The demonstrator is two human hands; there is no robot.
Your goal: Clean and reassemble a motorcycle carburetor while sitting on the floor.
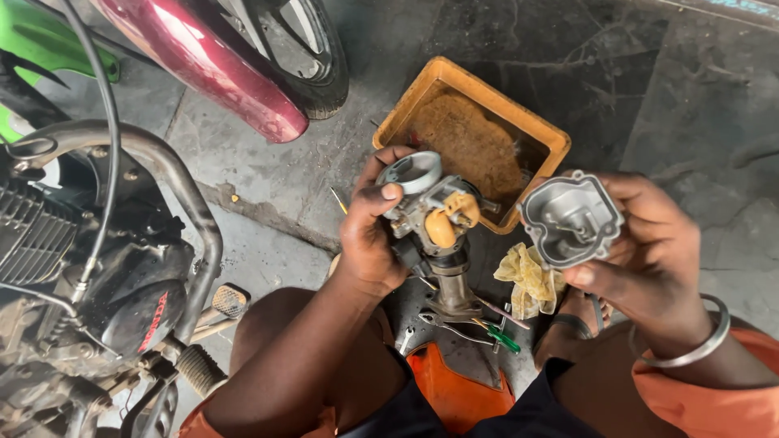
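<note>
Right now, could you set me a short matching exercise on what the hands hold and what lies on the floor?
Things:
1. carburetor body
2. float bowl cover
3. yellow rag
4. orange tray

Places:
a. on the floor below the right hand
b. in the left hand
c. on the floor beyond both hands
d. in the right hand

Pairs: 1-b, 2-d, 3-a, 4-c

Grey concrete floor, cracked and oil-stained, darker patches near centre. Daylight, fairly even, soft glare on upper left. Motorcycle engine with curved exhaust pipe and black cables at left. Maroon fender over black tyre at top, green bodywork in the corner. Orange-yellow tray on floor near centre, dirty inside. Yellowish rag, pliers and green-handled screwdriver lying on floor below it.
</note>
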